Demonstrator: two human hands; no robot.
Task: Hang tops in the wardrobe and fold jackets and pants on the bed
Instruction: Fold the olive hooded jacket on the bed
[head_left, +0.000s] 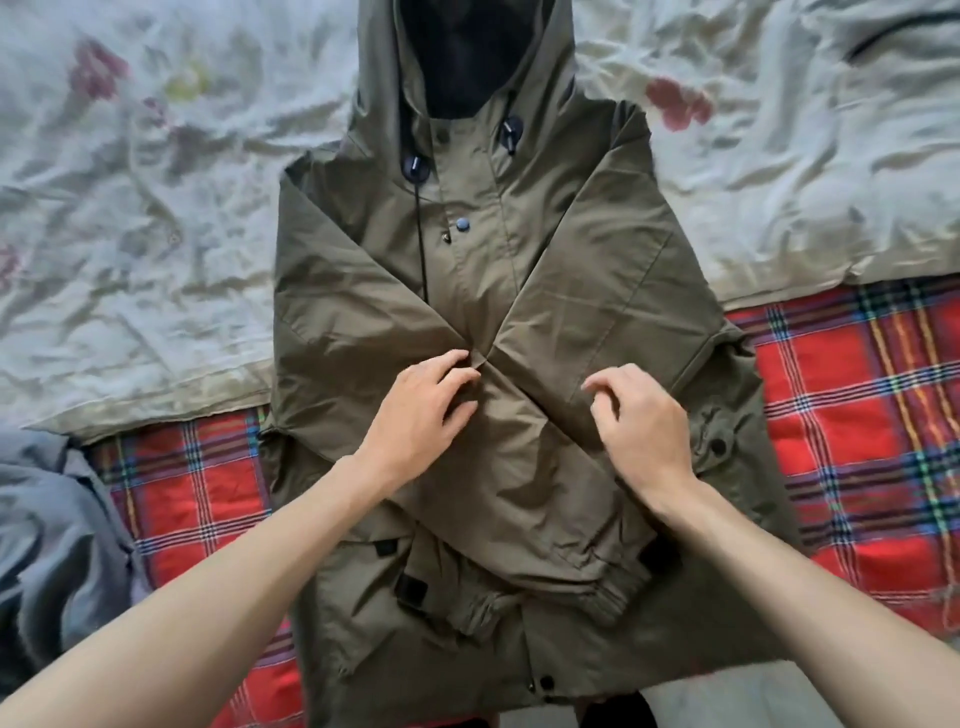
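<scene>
Two bare hands work over an olive hooded jacket (498, 291) spread front-up on the bed, across a red plaid blanket (841, 395) and a pale floral sheet (135, 218). Its sleeves are folded across the chest in an X. The left hand (421, 410) presses fingertips where they cross; the right hand (641, 421) hovers, fingers curled, gripping nothing. Grey cloth (47, 530) lies at left.

Left hand (421, 405) flat (fingers spread), right hand (641, 415) loosely curled, forearms extended
</scene>
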